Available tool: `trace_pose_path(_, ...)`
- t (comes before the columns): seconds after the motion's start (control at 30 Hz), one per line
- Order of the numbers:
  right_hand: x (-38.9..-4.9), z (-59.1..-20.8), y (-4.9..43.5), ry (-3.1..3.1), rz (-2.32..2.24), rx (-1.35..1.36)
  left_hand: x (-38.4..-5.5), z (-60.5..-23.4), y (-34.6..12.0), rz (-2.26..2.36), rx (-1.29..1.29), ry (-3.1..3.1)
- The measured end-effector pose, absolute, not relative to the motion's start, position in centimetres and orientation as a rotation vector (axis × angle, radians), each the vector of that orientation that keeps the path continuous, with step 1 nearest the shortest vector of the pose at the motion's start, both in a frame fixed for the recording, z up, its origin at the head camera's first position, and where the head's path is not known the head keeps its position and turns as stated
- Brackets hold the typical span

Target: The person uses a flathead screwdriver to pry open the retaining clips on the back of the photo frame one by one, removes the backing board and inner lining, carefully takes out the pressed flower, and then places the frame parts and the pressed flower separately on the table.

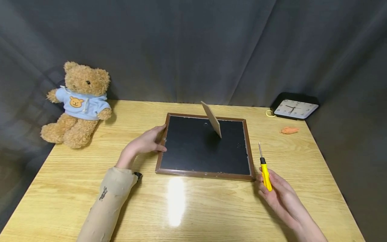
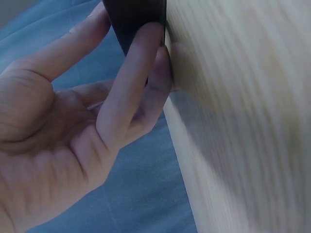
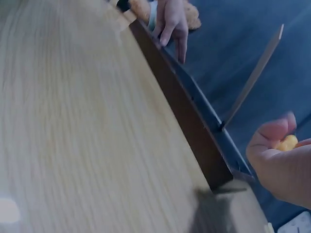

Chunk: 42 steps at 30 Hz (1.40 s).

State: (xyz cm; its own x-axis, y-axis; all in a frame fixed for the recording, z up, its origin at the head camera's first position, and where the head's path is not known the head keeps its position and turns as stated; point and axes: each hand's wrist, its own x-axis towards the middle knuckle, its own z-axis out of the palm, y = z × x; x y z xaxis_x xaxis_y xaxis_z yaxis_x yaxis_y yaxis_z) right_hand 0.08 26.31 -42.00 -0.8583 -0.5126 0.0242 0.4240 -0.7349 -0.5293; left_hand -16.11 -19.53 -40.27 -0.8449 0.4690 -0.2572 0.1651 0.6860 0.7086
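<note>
A brown-edged picture frame (image 1: 187, 151) lies back side up on the table, its black backing showing and its tan stand leg (image 1: 212, 119) raised. My left hand (image 1: 146, 141) grips the frame's left edge, thumb on top; in the left wrist view, fingers of the left hand (image 2: 129, 92) press against the dark edge (image 2: 138, 22). Beside the frame's front right corner, my right hand (image 1: 281, 191) holds a yellow screwdriver (image 1: 265, 173) with its thin metal tip pointing away from me. The right wrist view shows only the handle's yellow end (image 3: 287, 143) poking out of that hand.
A teddy bear (image 1: 81, 104) in a blue hoodie sits at the back left of the wooden table (image 1: 211, 211). At the back right stand a black clock (image 1: 294, 107), a small yellow ring (image 1: 270, 114) and a small orange lump (image 1: 289, 130). Dark curtains hang behind the table.
</note>
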Motion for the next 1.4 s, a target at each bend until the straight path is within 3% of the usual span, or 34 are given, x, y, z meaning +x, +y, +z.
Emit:
trace_pose_path(0.13, 0.0, -42.2, 26.4, 1.297, -2.505, -0.133, -16.2, -40.2, -19.6, 0.974, 0.496, 2.463)
trace_pose_path(0.27, -0.3, -43.0, 25.8, 2.273, -2.012, 0.018, -16.2, -40.2, -19.5, 0.981, 0.510, 2.444)
trace_pose_path(0.37, -0.8, -43.8, 25.3, 2.557, -1.772, -0.108, -16.1, -40.2, -19.6, 0.976, 0.519, 2.442)
trace_pose_path(0.57, -1.5, -45.0, 25.2, 2.693, -1.663, -0.333, -15.9, -40.4, -19.9, 0.971, 0.526, 2.439)
trace_pose_path(1.0, -3.1, -44.0, 26.1, 2.557, -1.635, -0.250, -13.6, -39.5, -19.4, 0.744, 0.503, 2.482)
trace_pose_path(1.4, -5.7, -43.7, 27.0, 2.652, -1.496, -0.188, -9.5, -38.8, -18.9, 0.505, 0.531, 2.630)
